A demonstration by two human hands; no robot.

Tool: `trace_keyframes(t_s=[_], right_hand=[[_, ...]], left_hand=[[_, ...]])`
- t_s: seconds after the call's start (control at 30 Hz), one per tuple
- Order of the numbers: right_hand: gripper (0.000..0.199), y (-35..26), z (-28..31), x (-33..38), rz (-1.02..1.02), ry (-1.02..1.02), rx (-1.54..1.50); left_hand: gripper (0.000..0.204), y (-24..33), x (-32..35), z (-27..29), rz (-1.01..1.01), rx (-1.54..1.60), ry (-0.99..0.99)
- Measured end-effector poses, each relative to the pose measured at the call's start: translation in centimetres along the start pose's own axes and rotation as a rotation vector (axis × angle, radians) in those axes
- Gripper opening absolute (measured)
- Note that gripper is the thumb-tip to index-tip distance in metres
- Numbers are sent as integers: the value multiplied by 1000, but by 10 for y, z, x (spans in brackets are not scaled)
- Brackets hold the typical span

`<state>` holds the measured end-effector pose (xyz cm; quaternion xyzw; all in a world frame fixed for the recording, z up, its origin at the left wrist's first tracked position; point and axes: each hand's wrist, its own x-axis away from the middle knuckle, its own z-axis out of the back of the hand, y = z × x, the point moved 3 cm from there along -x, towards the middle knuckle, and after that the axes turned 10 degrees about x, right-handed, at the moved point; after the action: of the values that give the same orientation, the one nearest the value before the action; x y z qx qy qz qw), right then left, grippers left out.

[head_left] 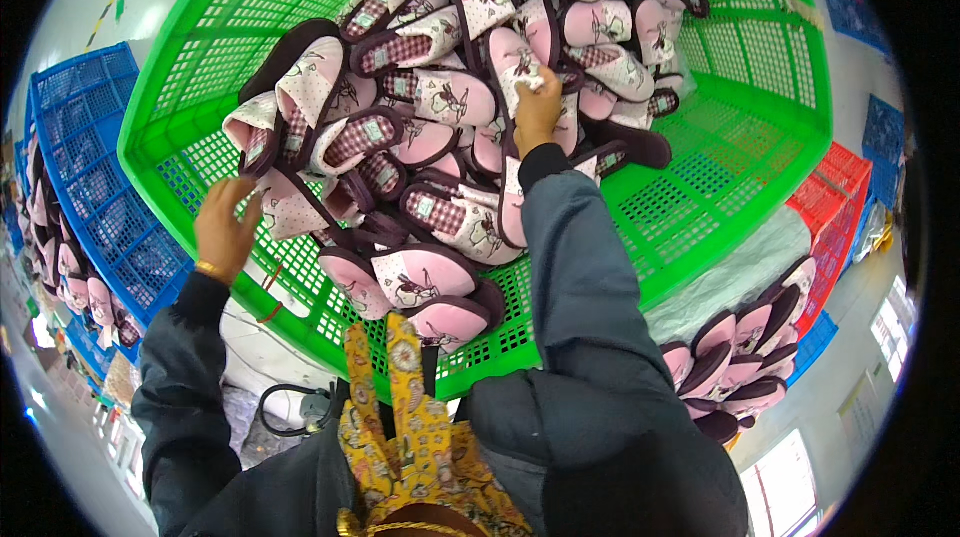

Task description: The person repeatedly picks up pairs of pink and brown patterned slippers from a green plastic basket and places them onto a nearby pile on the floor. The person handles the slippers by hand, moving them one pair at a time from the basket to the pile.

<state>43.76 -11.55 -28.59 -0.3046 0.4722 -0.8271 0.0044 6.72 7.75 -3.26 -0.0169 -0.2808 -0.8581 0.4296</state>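
By the right hand [538,115], fingertips drawn together, a pink printed slipper [509,47] is touched; whether it is grasped cannot be told. The left hand's [224,229] grip, curled beside a dotted slipper [290,209], cannot be told either. Both slippers are heaped among others in a green perforated basket [740,149].

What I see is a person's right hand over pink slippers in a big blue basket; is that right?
Not quite: the basket is green, as the head view shows. The right hand is indeed over pink slippers in it.
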Motion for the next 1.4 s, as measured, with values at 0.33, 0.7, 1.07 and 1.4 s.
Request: trace_keyframes(t_s=[0.33, 0.7, 1.07, 1.4], right_hand=[[42, -82, 92, 78, -39, -80, -489], [38, -91, 134, 147, 108, 122, -174], [51, -172, 189, 263, 599, 133, 248], [39, -208, 292, 353, 835, 360, 170]], left_hand=[[29, 25, -164, -328, -222, -105, -608], [16, 106, -123, -241, 854, 1676, -100], [30, 309, 52, -111, 743, 2318, -438], [42, 382, 172, -33, 437, 2198, -602]])
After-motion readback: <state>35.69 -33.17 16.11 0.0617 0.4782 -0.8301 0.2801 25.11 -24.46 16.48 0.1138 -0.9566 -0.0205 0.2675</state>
